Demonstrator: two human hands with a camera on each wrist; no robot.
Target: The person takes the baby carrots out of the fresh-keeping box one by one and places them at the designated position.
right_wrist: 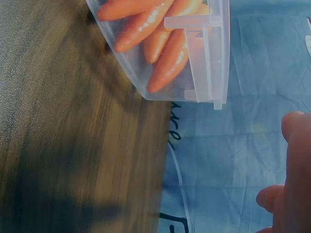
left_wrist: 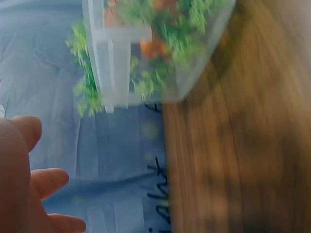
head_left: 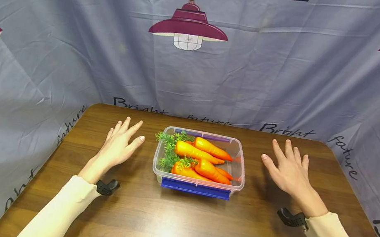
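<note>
A clear plastic box (head_left: 234,189) with a blue clip (head_left: 195,189) along its near side stands in the middle of the table. Several orange carrots (head_left: 206,155) lie inside, their green tops (head_left: 170,148) at the left and spilling over the rim. To the left of the box is my left hand (head_left: 119,144), fingers spread and touching nothing. My right hand (head_left: 288,170) is held apart from the box on the other side, its fingers straight and spread too. Both wrist views show the box (left_wrist: 119,73) (right_wrist: 206,68) beyond the fingers, with a gap between.
The brown wooden table (head_left: 121,216) has its far edge against a grey-blue cloth backdrop (head_left: 127,62) printed with lamps and lettering. More of this cloth hangs at both sides. A black strap (head_left: 107,187) is on the left wrist, another strap (head_left: 291,218) on the right.
</note>
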